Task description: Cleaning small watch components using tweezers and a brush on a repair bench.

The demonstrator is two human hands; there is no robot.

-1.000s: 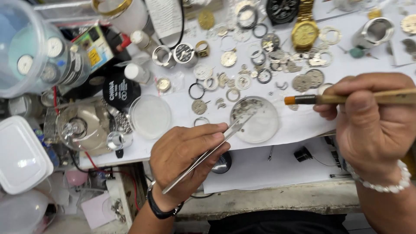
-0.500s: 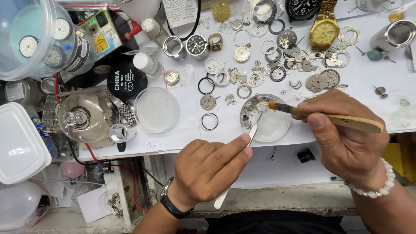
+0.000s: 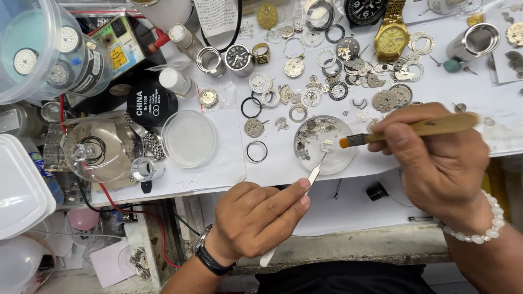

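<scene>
Steel tweezers (image 3: pixel 305 188), angled up-right, tips gripping a small pale part (image 3: pixel 327 145) over a round glass dish (image 3: pixel 306 158) of tiny metal pieces. Wooden-handled brush (image 3: pixel 414 129), lying near-horizontal, orange bristles just beside the part.

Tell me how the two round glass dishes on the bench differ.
The right dish holds a scatter of small metal watch parts; the left dish looks bare. The tweezers in the left hand and the brush in the right hand meet over the right dish, while nothing reaches the left dish. Both are shallow, clear, round, similar in size and sit on the white paper.
</scene>
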